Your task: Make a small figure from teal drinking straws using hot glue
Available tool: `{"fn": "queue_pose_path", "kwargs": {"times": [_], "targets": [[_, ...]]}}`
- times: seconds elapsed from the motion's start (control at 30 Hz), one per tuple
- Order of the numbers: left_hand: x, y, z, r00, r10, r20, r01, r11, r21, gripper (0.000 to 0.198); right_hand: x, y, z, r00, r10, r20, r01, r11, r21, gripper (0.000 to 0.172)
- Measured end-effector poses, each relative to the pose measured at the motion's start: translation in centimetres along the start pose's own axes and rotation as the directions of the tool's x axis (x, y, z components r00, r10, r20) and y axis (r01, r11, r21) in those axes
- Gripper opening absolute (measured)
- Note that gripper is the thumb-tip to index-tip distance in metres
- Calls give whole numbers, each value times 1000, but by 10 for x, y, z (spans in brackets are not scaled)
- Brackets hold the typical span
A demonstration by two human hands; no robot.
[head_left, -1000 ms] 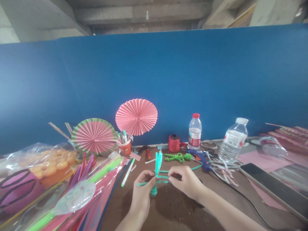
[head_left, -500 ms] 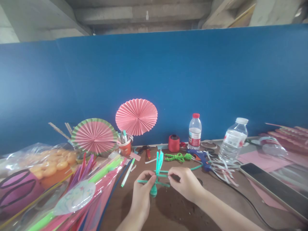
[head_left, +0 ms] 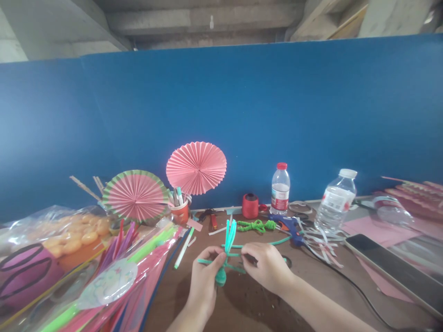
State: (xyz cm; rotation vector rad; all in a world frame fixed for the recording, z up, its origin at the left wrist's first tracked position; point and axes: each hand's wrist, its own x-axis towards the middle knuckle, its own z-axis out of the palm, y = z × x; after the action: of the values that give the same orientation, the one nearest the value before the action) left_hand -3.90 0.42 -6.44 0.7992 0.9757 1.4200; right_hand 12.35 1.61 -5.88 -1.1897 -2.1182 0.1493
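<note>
A teal pipe-cleaner figure (head_left: pixel 220 276) with a round coiled end and several straight strands is held above the brown table. My left hand (head_left: pixel 205 279) pinches it at the middle between thumb and forefinger. Several upright strands (head_left: pixel 230 235) rise above that pinch. My right hand (head_left: pixel 265 265) is closed at the tip of one strand that points right, its fingertips pinched there. Behind the hands lies a bright green twisted pipe-cleaner piece (head_left: pixel 256 225). A loose teal pipe cleaner (head_left: pixel 281 241) runs along the table past my right hand.
A blue glue gun (head_left: pixel 294 229) with a black cord lies at the right, near two water bottles (head_left: pixel 280 191) and a phone (head_left: pixel 394 267). A red thread spool (head_left: pixel 250 206) and a pen cup (head_left: pixel 180 213) stand at the back. Bagged pipe cleaners (head_left: pixel 114 281) cover the left.
The coiled end of the teal figure has tilted slightly, and its upright strands lean a little more to the right. Both hands stay nearly in place.
</note>
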Motion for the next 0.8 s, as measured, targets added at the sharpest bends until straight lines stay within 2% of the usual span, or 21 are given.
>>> {"fn": "queue_pose_path", "kwargs": {"times": [0.17, 0.33, 0.47, 0.57, 0.7, 0.8], "targets": [[3, -4, -5, 999, -41, 17, 41, 998, -45, 19, -1, 0, 1, 1000, -17, 10, 17, 1000, -8, 14], [3, -1, -5, 1000, -13, 10, 14, 995, -101, 24, -2, -4, 1, 999, -39, 18, 39, 999, 4, 12], [0, 3, -2, 997, -13, 76, 21, 994, -104, 20, -5, -12, 2, 999, -31, 31, 30, 999, 38, 12], [0, 3, -3, 997, 1, 75, 6, 996, -85, 18, -6, -17, 2, 998, 58, -6, -58, 998, -4, 14], [8, -1, -11, 996, 54, -68, -58, 997, -53, 21, -4, -16, 0, 967, 254, -1, -254, 965, -71, 14], [14, -6, -17, 992, 55, -115, -60, 997, -38, 18, -1, -10, 2, 933, 355, 52, -349, 932, -98, 10]]}}
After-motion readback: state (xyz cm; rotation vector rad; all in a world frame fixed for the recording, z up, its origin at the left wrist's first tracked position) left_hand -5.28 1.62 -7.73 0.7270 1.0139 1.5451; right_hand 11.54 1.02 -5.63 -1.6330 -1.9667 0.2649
